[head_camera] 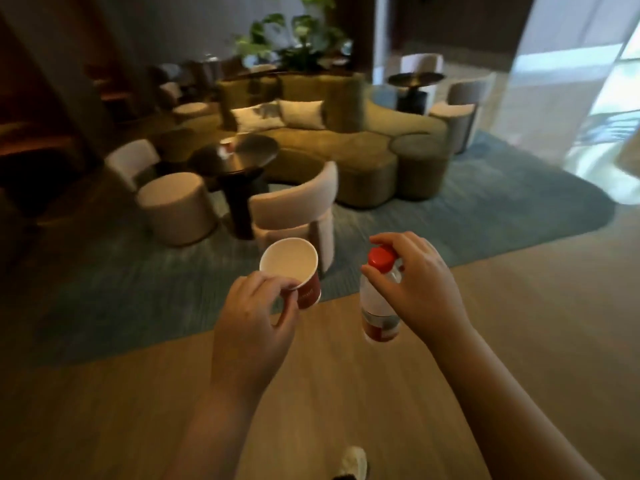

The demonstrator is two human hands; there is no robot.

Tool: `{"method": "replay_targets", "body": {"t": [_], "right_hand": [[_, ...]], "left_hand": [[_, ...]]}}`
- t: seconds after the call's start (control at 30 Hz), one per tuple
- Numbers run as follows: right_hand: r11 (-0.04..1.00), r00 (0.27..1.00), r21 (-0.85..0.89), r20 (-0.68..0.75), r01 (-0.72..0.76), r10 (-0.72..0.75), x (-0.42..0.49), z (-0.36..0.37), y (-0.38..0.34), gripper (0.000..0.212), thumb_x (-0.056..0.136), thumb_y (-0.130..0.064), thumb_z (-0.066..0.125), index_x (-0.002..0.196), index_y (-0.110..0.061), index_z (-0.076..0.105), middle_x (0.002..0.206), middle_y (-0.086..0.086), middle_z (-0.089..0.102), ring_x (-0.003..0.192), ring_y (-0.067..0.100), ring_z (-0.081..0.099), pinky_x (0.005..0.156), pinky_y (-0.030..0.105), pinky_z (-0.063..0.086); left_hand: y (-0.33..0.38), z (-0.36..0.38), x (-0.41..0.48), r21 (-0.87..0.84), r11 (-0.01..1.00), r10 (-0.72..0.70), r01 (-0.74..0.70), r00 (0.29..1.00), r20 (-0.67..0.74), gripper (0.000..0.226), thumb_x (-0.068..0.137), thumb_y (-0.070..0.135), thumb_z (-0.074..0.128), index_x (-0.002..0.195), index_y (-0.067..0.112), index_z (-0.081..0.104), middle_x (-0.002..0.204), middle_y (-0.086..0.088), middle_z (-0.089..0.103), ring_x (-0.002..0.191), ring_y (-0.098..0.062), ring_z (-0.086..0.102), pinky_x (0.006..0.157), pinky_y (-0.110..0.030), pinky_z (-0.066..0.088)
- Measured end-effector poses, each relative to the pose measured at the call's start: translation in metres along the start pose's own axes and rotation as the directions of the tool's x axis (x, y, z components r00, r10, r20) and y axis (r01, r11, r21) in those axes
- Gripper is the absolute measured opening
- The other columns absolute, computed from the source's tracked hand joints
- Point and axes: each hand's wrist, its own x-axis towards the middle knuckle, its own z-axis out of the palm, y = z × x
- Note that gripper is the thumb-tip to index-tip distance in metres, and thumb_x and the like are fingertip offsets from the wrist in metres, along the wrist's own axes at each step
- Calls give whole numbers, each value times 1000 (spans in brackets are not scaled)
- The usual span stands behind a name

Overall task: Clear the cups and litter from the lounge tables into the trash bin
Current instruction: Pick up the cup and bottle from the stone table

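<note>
Fingers (pixel 277 284) of the left hand (pixel 249 320) pinch the side of a red paper cup (pixel 294 268), tilted so its white inside faces the camera. Fingers of the right hand (pixel 419 289) curl round the neck of a clear bottle (pixel 377 306) just under its red cap (pixel 381 258); it hangs upright. Both are in the air over a wooden floor (pixel 519 341), well apart from a dark round bench (pixel 256 147) ahead, where a small red-and-white item (pixel 227 146) sits, too blurred to name. Pale chairs (pixel 298 206) and a green sofa (pixel 346 140) surround the bench on a blue rug (pixel 467 216)
</note>
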Motion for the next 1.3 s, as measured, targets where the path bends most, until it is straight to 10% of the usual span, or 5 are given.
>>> {"method": "replay_targets", "body": {"t": [0.63,1.3], "right_hand": [[907,917,-204,-236,-370,321,222,-102,363,42,81,-36,62,120,-24,54,110,-10,58,98,6,53,81,24,49],[939,950,-262,-274,-224,150,512,-232,754,37,87,-40,61,118,-23,54,107,-12,55,98,2,52,83,24,49]], "left_hand": [[122,393,358,-347,904,362,-249,878,312,16,85,19,62,101,14,64,96,1,61,91,-13,54,73,-28,48],[292,747,677,-358,914,300,-189,911,284,9,82,15,66,91,15,65,87,4,59,83,-14,52,69,-27,43]]}}
